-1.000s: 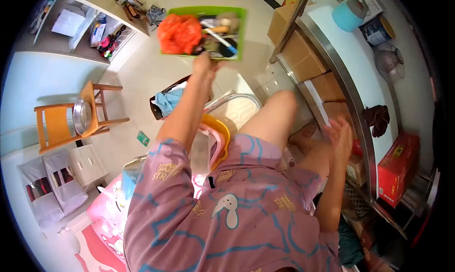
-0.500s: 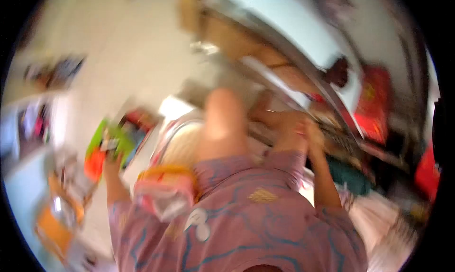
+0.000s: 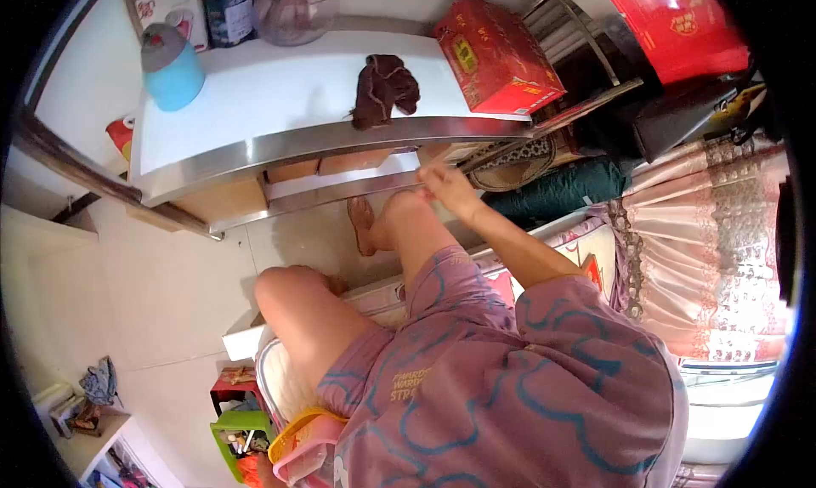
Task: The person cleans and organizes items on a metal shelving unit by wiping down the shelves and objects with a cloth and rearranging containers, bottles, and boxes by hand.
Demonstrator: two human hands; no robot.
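My right hand (image 3: pixel 445 187) is above my knee, in front of the metal shelf edge. Its fingers are loosely bent and slightly apart, with nothing visible in them. Only a sliver of my left hand (image 3: pixel 267 473) shows low at the left, beside a green basket (image 3: pixel 223 426) of small items and an orange bag (image 3: pixel 248 469). A pink basket (image 3: pixel 310 454) and a yellow one (image 3: pixel 293 424) cover most of that hand, so its fingers are hidden. On the shelf's white top (image 3: pixel 289 80) lies a crumpled dark brown cloth (image 3: pixel 384 91).
A red box (image 3: pixel 497 56), a blue bottle with a grey cap (image 3: pixel 172 70), and a dark tin (image 3: pixel 229 12) stand on the shelf. At the right are a dark green rolled bundle (image 3: pixel 561 189) and a pink curtain (image 3: pixel 693 250). A red box (image 3: pixel 234 382) sits by the bed.
The view has swung right and steadied, bringing the shelf to the front. My right hand has lifted off my leg. My left hand has passed mostly behind the pink basket.
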